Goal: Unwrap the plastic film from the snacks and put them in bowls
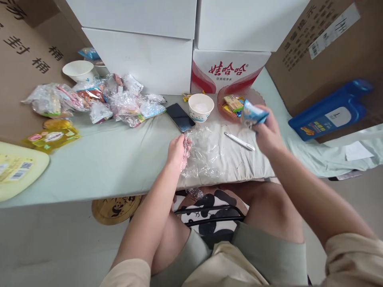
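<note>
My left hand (177,150) is closed on the edge of a crumpled clear plastic bag (205,153), which lies spread on the cloth near the front edge. My right hand (268,131) grips a small blue-and-white snack packet (253,113), held up at the right rim of a pink translucent bowl (224,113). Inside that bowl are snack packets, a yellow-green one (233,103) on top. Between bowl and phone stands a white paper cup (201,107) with something pale in it. The black phone (180,116) lies just beyond my left hand.
A white utility knife (239,141) lies below the bowl. Several plastic-wrapped snacks (122,99) are heaped at left, beside another paper cup (79,71). A yellow bottle (20,171), a blue bottle (330,109), white boxes (140,59) and brown cartons (323,44) surround the surface.
</note>
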### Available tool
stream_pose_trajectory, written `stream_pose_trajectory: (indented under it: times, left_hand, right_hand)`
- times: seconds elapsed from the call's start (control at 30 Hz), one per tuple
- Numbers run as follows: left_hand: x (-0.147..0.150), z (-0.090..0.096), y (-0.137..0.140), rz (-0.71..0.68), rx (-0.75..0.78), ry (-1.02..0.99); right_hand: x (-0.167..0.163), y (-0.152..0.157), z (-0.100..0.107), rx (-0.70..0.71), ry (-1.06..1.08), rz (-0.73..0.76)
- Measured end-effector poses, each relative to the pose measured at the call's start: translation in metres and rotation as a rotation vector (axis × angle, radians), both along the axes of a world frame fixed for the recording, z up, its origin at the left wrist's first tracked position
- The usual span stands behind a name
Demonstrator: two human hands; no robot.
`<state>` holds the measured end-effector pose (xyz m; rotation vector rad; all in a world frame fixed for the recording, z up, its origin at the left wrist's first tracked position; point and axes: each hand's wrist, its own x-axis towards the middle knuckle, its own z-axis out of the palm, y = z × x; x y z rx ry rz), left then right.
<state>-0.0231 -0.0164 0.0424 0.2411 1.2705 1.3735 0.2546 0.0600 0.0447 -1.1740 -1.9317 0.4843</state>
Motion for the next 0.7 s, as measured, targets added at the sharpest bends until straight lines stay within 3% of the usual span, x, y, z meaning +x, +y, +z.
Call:
stream_pose_trajectory:
  times: [0.1, 0.2, 0.27, 0.33, 0.4, 0.47, 0.53, 0.63, 0.7]
  left_hand:
    - [0.005, 0.004, -0.003, -0.050, 0.019, 0.011]
    - [0.007, 0.005, -0.005, -0.065, 0.018, 0.057]
    - [0.006, 0.004, -0.005, -0.072, 0.016, 0.088]
    - [0.004, 0.004, -0.004, -0.081, 0.013, 0.105]
    - [0.001, 0.003, -0.002, -0.108, 0.008, 0.118]
    - [-0.001, 0.000, -0.001, -0.158, -0.012, 0.138]
    - [-0.002, -0.005, -0.002, -0.224, -0.031, 0.200]
    - [-0.002, -0.016, -0.005, -0.331, 0.024, 0.488]
    - [-0.005, -0.023, -0.008, -0.373, 0.077, 0.772]
  right_hand:
    - [0.002, 0.066, 0.019, -0.011, 0.034, -0.098]
    - [0.005, 0.116, 0.028, -0.168, -0.236, -0.063]
    - [0.010, 0.132, 0.034, -0.220, -0.439, -0.038]
    - [0.014, 0.130, 0.041, -0.175, -0.539, -0.077]
    - [0.013, 0.106, 0.047, -0.070, -0.537, -0.144]
    - [0.002, 0.063, 0.042, 0.048, -0.449, -0.155]
    - [-0.017, 0.009, 0.024, 0.156, -0.333, -0.038]
    - [-0.050, -0.059, -0.019, 0.029, -0.368, 0.254]
    - [-0.065, -0.081, -0.043, -0.024, -0.431, 0.328]
